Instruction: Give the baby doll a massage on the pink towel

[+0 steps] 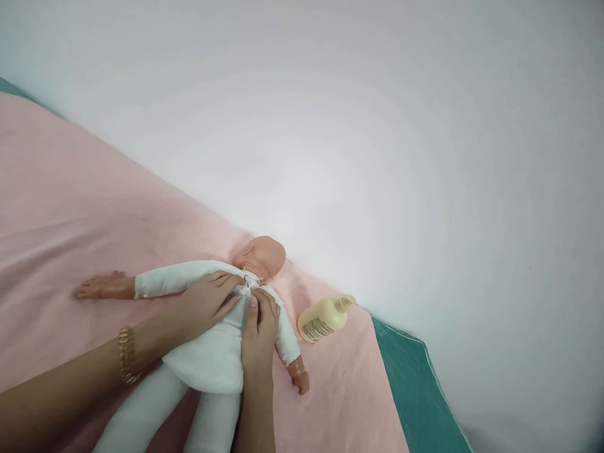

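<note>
A baby doll point(219, 358) with a white cloth body lies stretched out below me. Its bald plastic head point(267, 255) is at the far end, and its face does not show. One plastic hand point(106, 286) reaches out to the left, the other point(299, 376) to the lower right. My left hand point(207, 302) lies flat across the doll's upper torso, fingers extended toward the neck. On the other side of the torso rests my right hand point(262, 321), thumb and fingers apart near the neck tie. Both hands touch the doll, and neither holds a loose object.
A pale yellow pump bottle point(323, 319) with printed text leans over on the pink sheet point(335, 384), right of the doll. Green cloth point(415, 377) shows beyond the sheet's right edge. A plain white wall point(353, 145) rises directly behind the doll's head.
</note>
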Tool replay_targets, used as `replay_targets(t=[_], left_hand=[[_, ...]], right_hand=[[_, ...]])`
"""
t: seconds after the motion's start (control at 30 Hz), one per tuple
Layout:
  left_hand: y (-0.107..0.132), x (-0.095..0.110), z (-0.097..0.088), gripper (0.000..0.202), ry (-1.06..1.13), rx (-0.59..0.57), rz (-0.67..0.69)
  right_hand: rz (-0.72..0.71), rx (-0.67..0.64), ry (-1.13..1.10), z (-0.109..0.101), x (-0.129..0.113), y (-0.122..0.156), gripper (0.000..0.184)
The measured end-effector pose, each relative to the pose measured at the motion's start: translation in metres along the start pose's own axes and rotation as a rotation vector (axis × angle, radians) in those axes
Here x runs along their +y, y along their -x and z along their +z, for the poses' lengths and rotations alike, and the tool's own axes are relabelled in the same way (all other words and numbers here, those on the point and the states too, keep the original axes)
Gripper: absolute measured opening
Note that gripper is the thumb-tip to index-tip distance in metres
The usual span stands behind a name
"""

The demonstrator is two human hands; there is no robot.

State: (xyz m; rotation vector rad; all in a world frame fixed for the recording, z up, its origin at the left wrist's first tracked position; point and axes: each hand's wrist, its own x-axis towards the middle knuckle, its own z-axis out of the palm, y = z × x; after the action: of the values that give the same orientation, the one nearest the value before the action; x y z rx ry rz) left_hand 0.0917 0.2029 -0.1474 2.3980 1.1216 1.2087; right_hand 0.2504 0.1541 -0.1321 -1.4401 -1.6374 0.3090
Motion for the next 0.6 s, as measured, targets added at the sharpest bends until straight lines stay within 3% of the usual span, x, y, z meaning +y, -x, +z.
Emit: replay_targets(t=[0.2, 0.47, 0.6], left_hand=[[0.0013, -0.0024, 0.0025, 0.032, 0.019, 0.000, -0.016], [0.0013, -0.0072, 0.0022, 0.031, 0.034, -0.041, 0.002], [-0.0011, 0.0000, -0.0064, 0.034, 0.065, -0.061, -0.014]], right_hand=[[-0.049, -0.054, 0.051, -0.0008, -0.0019, 0.0001, 0.042], [0.023, -0.095, 0.060, 0.0007, -0.0036, -0.0005, 0.045], [0.045, -0.030, -0.010, -0.0075, -0.0092, 0.0022, 0.046]])
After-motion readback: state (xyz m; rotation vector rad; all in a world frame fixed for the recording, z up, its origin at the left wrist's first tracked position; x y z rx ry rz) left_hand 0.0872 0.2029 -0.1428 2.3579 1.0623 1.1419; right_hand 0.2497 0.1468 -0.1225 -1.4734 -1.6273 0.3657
